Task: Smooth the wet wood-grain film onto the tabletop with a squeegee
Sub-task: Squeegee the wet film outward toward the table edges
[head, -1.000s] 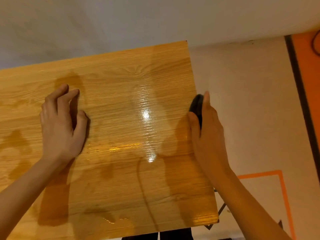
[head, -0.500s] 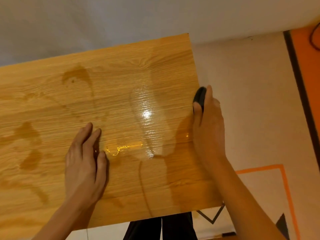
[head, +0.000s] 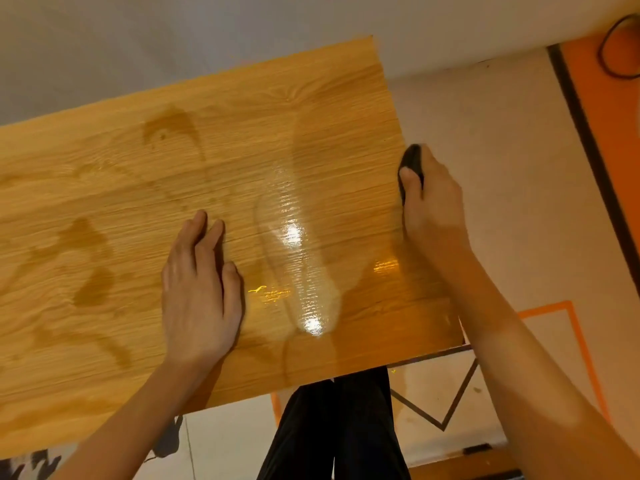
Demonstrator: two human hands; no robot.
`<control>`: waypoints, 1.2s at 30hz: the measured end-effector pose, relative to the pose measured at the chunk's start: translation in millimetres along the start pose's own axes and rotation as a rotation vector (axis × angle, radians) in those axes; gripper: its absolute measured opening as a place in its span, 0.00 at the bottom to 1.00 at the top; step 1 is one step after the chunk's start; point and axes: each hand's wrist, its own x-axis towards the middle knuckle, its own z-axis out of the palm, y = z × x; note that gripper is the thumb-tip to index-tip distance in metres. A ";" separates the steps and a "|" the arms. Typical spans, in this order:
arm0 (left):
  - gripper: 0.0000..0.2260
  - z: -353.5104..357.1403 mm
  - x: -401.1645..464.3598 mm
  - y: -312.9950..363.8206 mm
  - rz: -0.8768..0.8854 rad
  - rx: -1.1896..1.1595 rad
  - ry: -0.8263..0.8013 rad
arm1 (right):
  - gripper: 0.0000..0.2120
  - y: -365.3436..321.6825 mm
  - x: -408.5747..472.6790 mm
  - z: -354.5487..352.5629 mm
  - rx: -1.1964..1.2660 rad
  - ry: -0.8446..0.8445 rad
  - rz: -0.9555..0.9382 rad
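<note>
The table [head: 104, 202] is covered with the wood-grain film [head: 242, 133], which shines wet near its middle and shows darker damp patches toward its left part; the left hand [head: 199, 289] lies flat on the film with its fingers straight and close together, palm down, just left of the shiny wet streak; the right hand [head: 433, 206] is at the right edge of the table, its fingers curled round a dark squeegee [head: 412, 161]; the squeegee sticks out beyond the fingertips and touches the film edge; only its top part is visible; below the table, dark trousers [head: 339, 427] stand over the pale floor [head: 502, 168].
</note>
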 end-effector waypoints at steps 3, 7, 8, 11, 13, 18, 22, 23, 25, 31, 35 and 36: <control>0.21 0.8 0.7 -1.4 0.026 0.007 0.019 | 0.18 -2.8 12.9 1.6 0.061 0.031 -0.004; 0.21 1.3 1.0 -1.5 0.032 0.018 0.028 | 0.14 24.4 -64.8 -6.3 0.122 0.083 -0.009; 0.21 1.3 1.4 -1.9 0.037 0.020 0.028 | 0.13 33.7 -86.6 -8.7 0.120 0.084 0.025; 0.21 1.0 0.8 -3.5 0.070 0.016 0.039 | 0.13 56.0 -145.6 -16.2 0.102 0.069 0.110; 0.21 1.0 -0.1 -3.3 0.081 0.005 0.047 | 0.16 62.9 -173.5 -17.4 0.113 0.083 0.168; 0.20 2.0 1.4 -2.3 0.072 0.000 0.066 | 0.17 58.0 -161.1 -15.1 0.084 0.096 0.143; 0.20 1.9 -0.9 -3.5 0.079 -0.006 0.065 | 0.15 50.4 -128.7 -14.8 0.090 0.115 0.066; 0.20 2.0 -1.1 -4.4 0.079 -0.011 0.065 | 0.16 52.4 -129.2 -13.2 0.101 0.117 0.059; 0.21 2.2 -0.9 -5.0 0.075 -0.031 0.072 | 0.20 60.6 -143.5 -9.3 0.129 0.146 0.077; 0.21 -3.7 -0.4 -10.8 0.102 -0.131 0.036 | 0.22 85.7 -204.4 6.3 0.191 0.407 -0.083; 0.23 -13.9 -23.2 -23.2 0.146 -0.146 0.005 | 0.22 93.8 -189.8 9.4 0.085 0.412 -0.426; 0.23 -16.3 -33.8 -28.5 0.144 -0.140 0.006 | 0.21 95.0 -185.5 13.3 -0.005 0.359 -0.489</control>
